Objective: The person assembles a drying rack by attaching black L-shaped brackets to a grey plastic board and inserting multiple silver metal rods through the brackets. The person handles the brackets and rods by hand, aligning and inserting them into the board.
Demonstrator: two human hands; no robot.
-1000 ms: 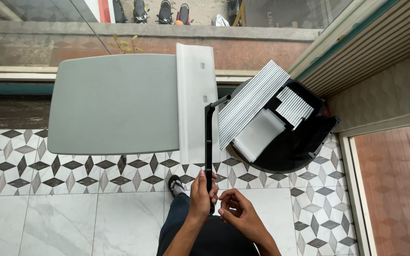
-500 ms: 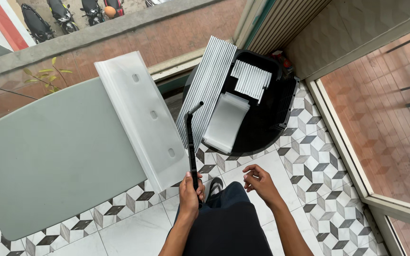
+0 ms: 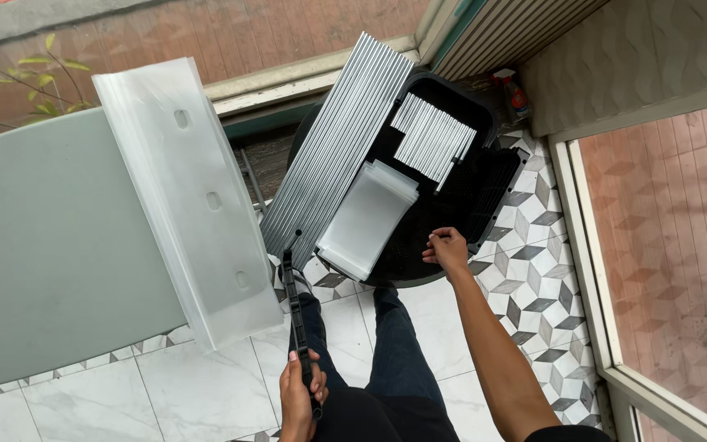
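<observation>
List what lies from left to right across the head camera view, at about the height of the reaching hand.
Grey-green table top → translucent plastic sleeve → black bar held in the left hand → bundle of long silver rods → stack of white sheets → right hand at the black tray → reddish tiled floor.

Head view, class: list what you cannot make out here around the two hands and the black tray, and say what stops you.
- Left hand: wrist cut off by the bottom edge; the black bar it grips has a lower end hidden in the fist.
- Right hand: fingertips curl at the black tray; whether they pinch anything is too small to tell.
- Tray floor: partly covered by the white sleeves and silver rods.
- Spray bottle: mostly hidden behind the tray.
</observation>
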